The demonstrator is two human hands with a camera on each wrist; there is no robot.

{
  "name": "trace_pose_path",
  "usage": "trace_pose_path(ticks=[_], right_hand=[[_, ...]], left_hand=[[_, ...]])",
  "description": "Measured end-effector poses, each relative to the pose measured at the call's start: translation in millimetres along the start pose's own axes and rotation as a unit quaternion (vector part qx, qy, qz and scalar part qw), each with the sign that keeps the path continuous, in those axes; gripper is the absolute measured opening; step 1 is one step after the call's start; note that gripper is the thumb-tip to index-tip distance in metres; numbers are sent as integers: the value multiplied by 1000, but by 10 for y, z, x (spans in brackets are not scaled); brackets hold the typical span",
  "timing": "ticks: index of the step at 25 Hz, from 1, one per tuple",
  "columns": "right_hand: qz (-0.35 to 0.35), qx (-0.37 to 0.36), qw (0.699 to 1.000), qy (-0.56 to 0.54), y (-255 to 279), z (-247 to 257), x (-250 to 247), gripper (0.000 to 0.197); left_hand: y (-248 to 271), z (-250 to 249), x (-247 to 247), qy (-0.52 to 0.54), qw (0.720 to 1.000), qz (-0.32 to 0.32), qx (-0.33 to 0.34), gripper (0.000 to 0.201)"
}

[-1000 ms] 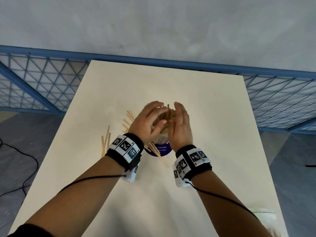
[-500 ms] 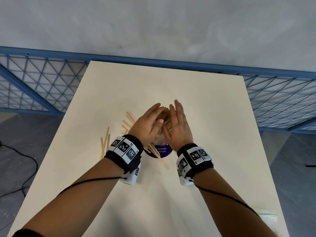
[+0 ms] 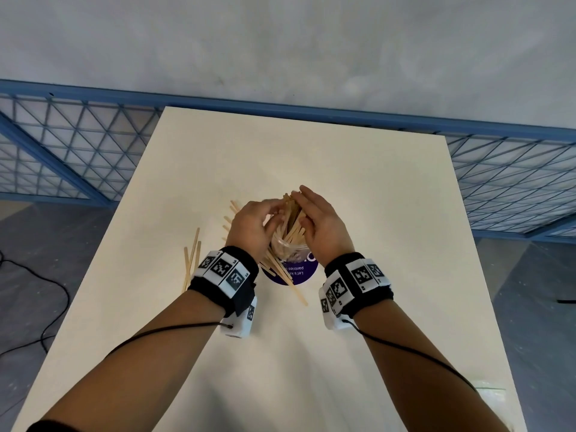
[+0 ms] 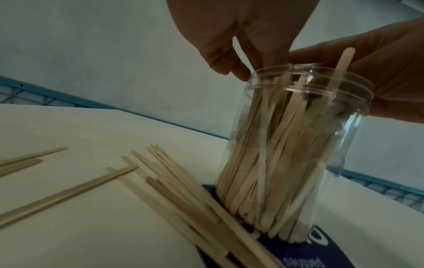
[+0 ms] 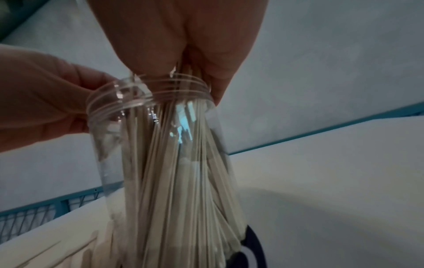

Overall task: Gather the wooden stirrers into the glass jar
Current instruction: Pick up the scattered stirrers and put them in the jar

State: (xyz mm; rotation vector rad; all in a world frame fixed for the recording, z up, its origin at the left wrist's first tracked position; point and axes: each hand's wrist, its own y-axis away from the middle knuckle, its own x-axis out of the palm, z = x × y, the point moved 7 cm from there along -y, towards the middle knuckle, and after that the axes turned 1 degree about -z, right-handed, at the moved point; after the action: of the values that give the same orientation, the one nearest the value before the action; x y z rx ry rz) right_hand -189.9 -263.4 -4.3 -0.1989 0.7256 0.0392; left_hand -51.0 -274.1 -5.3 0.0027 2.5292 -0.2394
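Observation:
A clear jar (image 3: pixel 288 249) (image 4: pixel 332 145) (image 5: pixel 110 163) stands upright on a purple disc (image 3: pixel 299 272) at the table's middle. It is packed with wooden stirrers (image 3: pixel 291 213) (image 4: pixel 263 154) (image 5: pixel 179 181), whose tops stick out of its mouth. My left hand (image 3: pixel 252 222) (image 4: pixel 229 36) curls its fingers round those tops from the left. My right hand (image 3: pixel 324 226) (image 5: pixel 179 36) presses straight fingers against them from the right. Several loose stirrers (image 3: pixel 191 260) (image 4: pixel 183 190) lie on the table left of the jar, some leaning over the disc.
The cream table (image 3: pixel 311 353) has a blue mesh railing (image 3: pixel 78 145) past its far and side edges. A black cable (image 3: pixel 46 291) lies on the floor to the left. Something clear and plastic (image 3: pixel 489 394) sits near the table's front right edge.
My left fingers have gone from straight to curled round the stirrer tops. The heels of both hands have drawn apart, so the jar's mouth shows between them.

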Motion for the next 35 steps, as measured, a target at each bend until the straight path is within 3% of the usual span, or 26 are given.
trace_pose_path(ticks=[2, 5, 10, 12, 15, 17, 21, 25, 29, 31, 33, 35], right_hand=[[6, -37, 999, 19, 16, 27, 30, 45], [5, -9, 1000, 7, 44, -21, 30, 40], [41, -20, 999, -7, 98, 11, 29, 70], [43, -3, 999, 20, 76, -24, 48, 61], [-5, 31, 999, -6, 12, -58, 2, 45], [-34, 30, 999, -19, -2, -52, -27, 42], [-56, 20, 998, -17, 14, -6, -32, 39], [-46, 30, 998, 0, -11, -50, -38, 42], [1, 49, 999, 15, -6, -87, -38, 43], [-61, 11, 997, 41, 78, -15, -138, 39], [-182, -65, 976, 97, 255, 193, -238, 32], [-216, -122, 963, 103, 446, 398, -123, 22]], left_hand=[[-76, -5, -45, 35, 998, -34, -25, 15], [-81, -161, -36, 1, 998, -35, 44, 16], [39, -266, 21, -47, 993, -1, 105, 31], [71, -209, 47, -30, 995, 19, 93, 27], [42, -123, 11, 43, 999, -5, -3, 18], [-4, -145, 9, 20, 999, -13, -22, 13], [-55, -247, 80, -144, 987, 26, 66, 22], [100, -225, 70, -46, 987, 62, 140, 35], [247, 202, -187, -32, 999, 6, 9, 32], [369, 500, -345, -85, 992, -12, -93, 33], [542, 841, -504, -176, 958, 11, -227, 41], [765, 1102, -610, -259, 905, 60, -333, 58]])
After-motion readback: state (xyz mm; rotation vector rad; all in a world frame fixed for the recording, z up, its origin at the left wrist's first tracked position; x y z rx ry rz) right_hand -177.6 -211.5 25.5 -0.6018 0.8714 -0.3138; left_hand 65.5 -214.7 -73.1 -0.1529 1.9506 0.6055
